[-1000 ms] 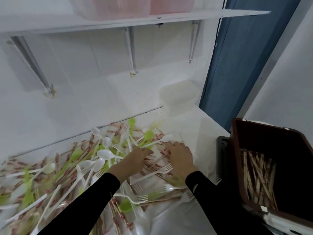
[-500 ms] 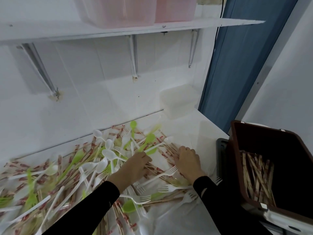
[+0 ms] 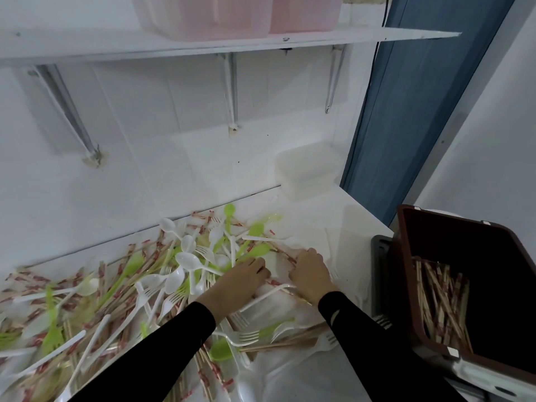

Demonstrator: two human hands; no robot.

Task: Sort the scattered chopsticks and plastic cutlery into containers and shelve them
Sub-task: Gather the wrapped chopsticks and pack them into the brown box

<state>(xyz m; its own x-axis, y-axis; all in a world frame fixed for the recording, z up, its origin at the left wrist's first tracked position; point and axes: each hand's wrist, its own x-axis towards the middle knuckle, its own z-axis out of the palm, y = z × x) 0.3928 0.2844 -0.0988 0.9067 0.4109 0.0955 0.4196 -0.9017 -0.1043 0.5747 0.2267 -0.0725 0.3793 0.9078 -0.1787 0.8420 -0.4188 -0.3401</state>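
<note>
— Head camera: where are the hands?
— Just left of the brown bin point(image 3: 478, 250). The left hand point(image 3: 240, 274) and right hand point(image 3: 311, 274) are on the mixed pile point(image 3: 185, 259), fingers bent into it. I cannot tell if they grasp anything.
— Risk?
— A careless scoop could drag forks point(image 3: 246, 338) into the bin along with the wrapped chopsticks point(image 3: 207, 375).

The single view comes from a wide-angle camera worn on the person's head, above the near edge of the white counter point(image 3: 333, 227) and facing the tiled wall point(image 3: 174, 117). It tilts forward and down, so both black sleeves point(image 3: 162, 349) enter from the bottom edge, and the left hand point(image 3: 246, 275) and right hand point(image 3: 311, 275) sit just below centre, close to the lens. The shelf point(image 3: 203, 46) is seen from underneath along the top. The brown bin point(image 3: 478, 256) falls at the lower right, the blue panel point(image 3: 420, 97) above it.
</note>
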